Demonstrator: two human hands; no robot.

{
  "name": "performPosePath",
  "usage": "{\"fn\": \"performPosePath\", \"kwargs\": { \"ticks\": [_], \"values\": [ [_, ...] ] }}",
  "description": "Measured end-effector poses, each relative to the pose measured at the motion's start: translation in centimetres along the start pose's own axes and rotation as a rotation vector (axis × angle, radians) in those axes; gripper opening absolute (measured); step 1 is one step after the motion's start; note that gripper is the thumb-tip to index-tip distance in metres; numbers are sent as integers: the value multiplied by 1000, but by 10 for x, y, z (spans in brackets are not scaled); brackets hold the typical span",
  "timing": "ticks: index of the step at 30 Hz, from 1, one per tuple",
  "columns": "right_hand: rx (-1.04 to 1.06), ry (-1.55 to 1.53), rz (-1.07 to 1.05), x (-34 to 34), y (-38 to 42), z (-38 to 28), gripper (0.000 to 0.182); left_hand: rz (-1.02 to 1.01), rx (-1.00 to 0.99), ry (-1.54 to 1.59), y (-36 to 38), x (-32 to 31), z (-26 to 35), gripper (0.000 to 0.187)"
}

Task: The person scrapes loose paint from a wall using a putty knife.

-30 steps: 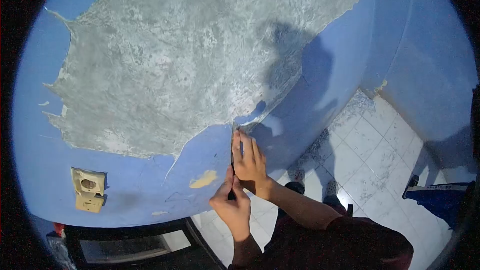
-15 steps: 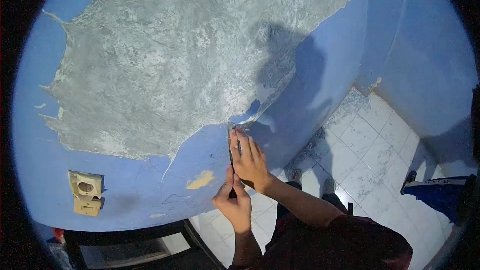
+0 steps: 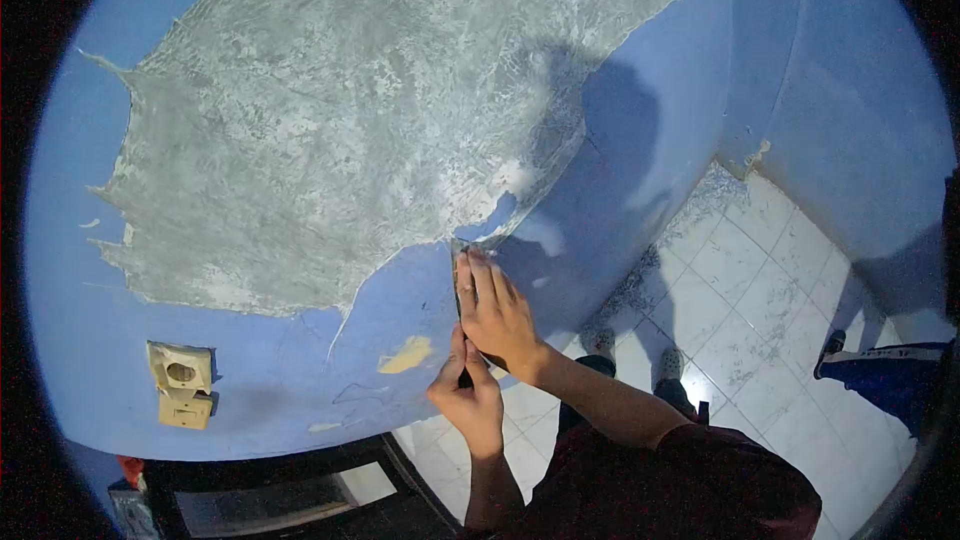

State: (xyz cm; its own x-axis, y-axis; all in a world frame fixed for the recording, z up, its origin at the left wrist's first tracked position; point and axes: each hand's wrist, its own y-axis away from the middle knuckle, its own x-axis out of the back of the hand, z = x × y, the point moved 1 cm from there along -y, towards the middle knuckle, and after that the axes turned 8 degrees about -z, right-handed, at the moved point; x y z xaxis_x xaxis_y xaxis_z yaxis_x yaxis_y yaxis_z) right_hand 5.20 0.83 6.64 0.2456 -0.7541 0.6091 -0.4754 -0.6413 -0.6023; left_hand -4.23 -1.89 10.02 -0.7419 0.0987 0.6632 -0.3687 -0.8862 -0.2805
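Note:
My left hand [image 3: 470, 400] is closed around the dark handle of a paint scraper [image 3: 458, 260]. Higher up the same tool, my right hand [image 3: 498, 322] presses on it with its fingers straight and close together, thumb side not fully visible. The scraper's tip touches the blue paint [image 3: 400, 285] of the wall, right at its ragged border with the bare grey plaster [image 3: 330, 130]. Just above the tip, a small blue paint remnant [image 3: 503, 210] clings inside the grey area.
Yellowed wall sockets [image 3: 182, 380] sit at lower left, above a black piece of furniture with a glass panel [image 3: 280, 505]. Paint flakes litter the white tiled floor [image 3: 750, 320]. Another person's leg [image 3: 885, 370] reaches in from the right.
The whole view has shifted slightly. Both hands keep their hold, and the scraper's tip stays at the same paint edge with little visible difference.

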Motion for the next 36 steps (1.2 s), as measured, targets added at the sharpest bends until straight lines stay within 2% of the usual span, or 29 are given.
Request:
{"fn": "performPosePath", "kwargs": {
  "ticks": [3,5,6,10,14,16,20,22,27,29,31,34,35,36],
  "values": [
    [-10,-10,40,-7,0,0,56,10,-13,20,-2,3,4,27],
    [-28,-43,25,-12,-2,-3,55,19,-125,-152,-2,4,10,28],
    [-51,-61,5,-11,2,-1,55,-35,-115,-214,-1,7,18,29],
    [-43,-31,6,-11,4,1,55,-119,-50,-92,2,11,15,33],
    [-16,-142,-21,-1,4,8,58,-90,-75,-45,7,-1,10,34],
    [28,-116,-72,2,5,12,57,-79,-77,-13,11,-5,4,35],
    [98,9,-29,-3,4,19,58,-72,-3,-7,11,-12,-1,33],
    [105,39,-48,-1,5,17,57,-42,-77,27,10,-11,-1,33],
    [97,7,-78,1,-1,12,56,-44,36,1,4,-1,6,29],
    [103,41,-75,-2,-1,10,56,-34,-106,-114,-1,5,9,28],
    [16,-10,-47,-4,0,3,55,-69,-42,-98,-6,12,19,28],
    [1,0,-6,0,-5,2,50,-21,-135,-147,-4,7,6,30],
    [9,-1,-1,0,-6,4,50,-6,-44,-112,1,2,5,30],
    [44,15,28,-1,-5,8,50,4,-37,-92,1,-2,3,30]
  ]
}}
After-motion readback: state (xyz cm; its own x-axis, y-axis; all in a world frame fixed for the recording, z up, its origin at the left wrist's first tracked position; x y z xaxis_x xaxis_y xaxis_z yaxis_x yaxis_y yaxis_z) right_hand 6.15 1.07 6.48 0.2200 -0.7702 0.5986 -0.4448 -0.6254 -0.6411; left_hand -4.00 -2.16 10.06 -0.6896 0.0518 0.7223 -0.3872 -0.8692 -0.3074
